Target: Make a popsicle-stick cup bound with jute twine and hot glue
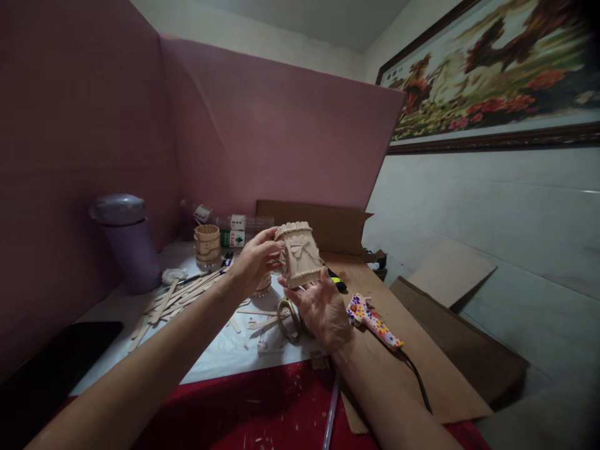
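Note:
Between my two hands, raised above the table, is a small pot made of wooden craft sticks [300, 253], tilted slightly. It has a bow on its front and braided trim around its top and bottom. My left hand [257, 253] grips its left side, fingers curled near the upper rim. From below and the right, my right hand [323, 306] supports the base, with fingers closed around it. Behind my left wrist, another round wooden piece [262, 286] is partly hidden. A roll of tape [288, 319] stands just below the held pot.
Loose craft sticks [173, 303] lie on the left beside a second stick pot [207, 245] and a purple tumbler [131, 244]. A flowered glue gun [372, 322] with a black cord rests on cardboard [422, 375] at right. Clear bottles [253, 222] lie at the back.

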A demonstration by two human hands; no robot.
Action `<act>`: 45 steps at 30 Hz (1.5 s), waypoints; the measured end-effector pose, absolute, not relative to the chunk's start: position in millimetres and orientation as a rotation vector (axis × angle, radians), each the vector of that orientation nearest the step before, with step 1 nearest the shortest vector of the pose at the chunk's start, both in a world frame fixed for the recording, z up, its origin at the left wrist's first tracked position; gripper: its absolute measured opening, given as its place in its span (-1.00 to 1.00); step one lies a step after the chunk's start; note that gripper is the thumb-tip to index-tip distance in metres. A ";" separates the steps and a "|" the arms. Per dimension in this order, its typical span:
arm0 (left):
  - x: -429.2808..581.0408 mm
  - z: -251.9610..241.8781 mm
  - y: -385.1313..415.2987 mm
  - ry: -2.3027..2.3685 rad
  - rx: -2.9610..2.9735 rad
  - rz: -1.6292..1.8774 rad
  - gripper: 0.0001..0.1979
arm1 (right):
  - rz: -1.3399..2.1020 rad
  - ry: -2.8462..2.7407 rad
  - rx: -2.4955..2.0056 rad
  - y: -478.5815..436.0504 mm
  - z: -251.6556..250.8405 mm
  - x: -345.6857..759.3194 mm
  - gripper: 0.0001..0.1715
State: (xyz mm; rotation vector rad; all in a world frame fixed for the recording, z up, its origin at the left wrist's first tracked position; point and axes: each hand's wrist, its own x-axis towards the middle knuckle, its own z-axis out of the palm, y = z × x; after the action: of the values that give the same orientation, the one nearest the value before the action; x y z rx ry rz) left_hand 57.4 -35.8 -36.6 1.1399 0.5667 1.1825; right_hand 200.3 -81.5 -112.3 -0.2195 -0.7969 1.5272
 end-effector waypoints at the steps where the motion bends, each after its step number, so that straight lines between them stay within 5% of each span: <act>1: 57.3 -37.2 -35.4 0.566 1.126 1.193 -0.45 | 1.533 -0.792 -0.207 -81.8 -112.0 200.4 -0.32; 19: 58.0 -41.8 -32.6 0.524 1.102 1.265 -0.40 | 1.713 -0.642 -0.192 -87.0 -102.4 206.9 -0.28; 27: 57.2 -43.6 -31.5 0.523 1.129 1.272 -0.43 | 1.793 -0.712 -0.257 -82.6 -111.7 217.1 -0.11; 45: 57.6 -40.0 -36.8 0.547 1.208 1.277 -0.37 | 1.500 -0.827 -0.379 -87.6 -108.2 205.4 -0.29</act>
State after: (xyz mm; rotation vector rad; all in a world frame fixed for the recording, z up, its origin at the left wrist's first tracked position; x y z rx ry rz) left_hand 57.6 -36.8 -40.0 1.2081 0.5474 1.2771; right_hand 205.4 -87.6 -108.2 -0.3787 -0.8266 1.5003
